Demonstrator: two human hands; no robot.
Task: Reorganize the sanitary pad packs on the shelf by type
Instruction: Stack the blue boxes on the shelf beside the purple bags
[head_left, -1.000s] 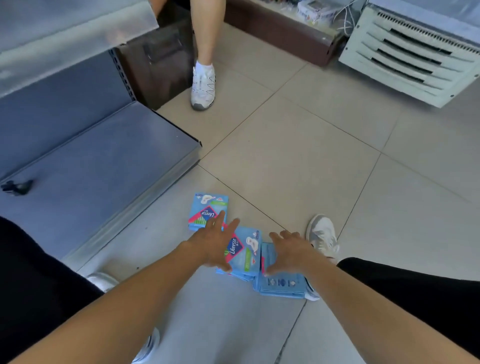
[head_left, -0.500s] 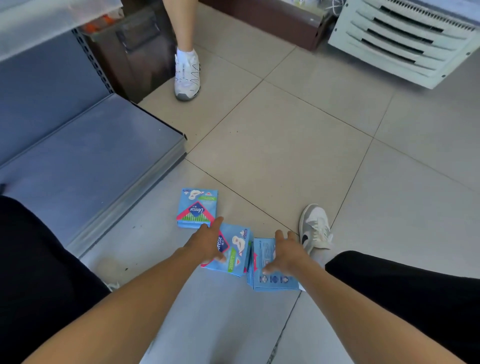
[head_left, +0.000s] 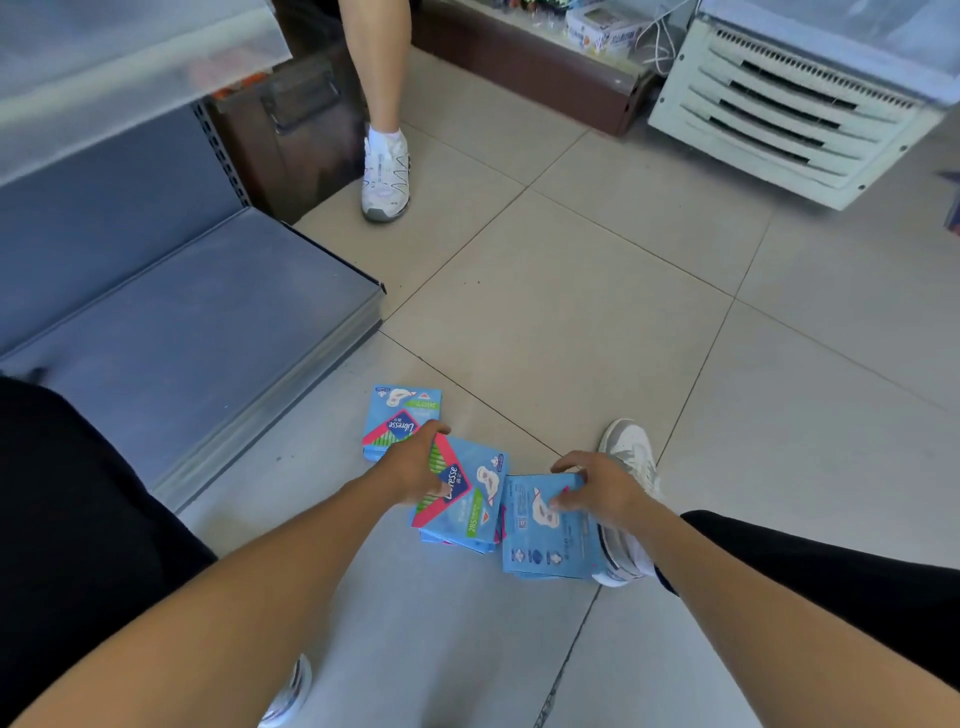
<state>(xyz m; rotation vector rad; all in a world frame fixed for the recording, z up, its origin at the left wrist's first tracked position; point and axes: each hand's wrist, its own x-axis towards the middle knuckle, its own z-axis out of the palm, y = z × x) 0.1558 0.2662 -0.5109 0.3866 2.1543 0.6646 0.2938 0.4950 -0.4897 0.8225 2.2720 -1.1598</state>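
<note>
Three piles of flat blue plastic-wrapped pad packs on your tiled floor (head_left: 571, 322) | your left hand (head_left: 413, 467) grip curls over the middle stack (head_left: 467, 512) | your right hand (head_left: 597, 488) grip pinches the right stack (head_left: 545, 540) | single pack (head_left: 397, 415) lies untouched.

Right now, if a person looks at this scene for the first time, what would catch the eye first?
The bright blue sanitary pad packs on the floor tiles stand out: the left hand grips one stack, and the right hand grips another stack beside it. A single pack lies just beyond, near the bare grey bottom shelf at left. Farther back stands another person's leg in a white sneaker.
</note>
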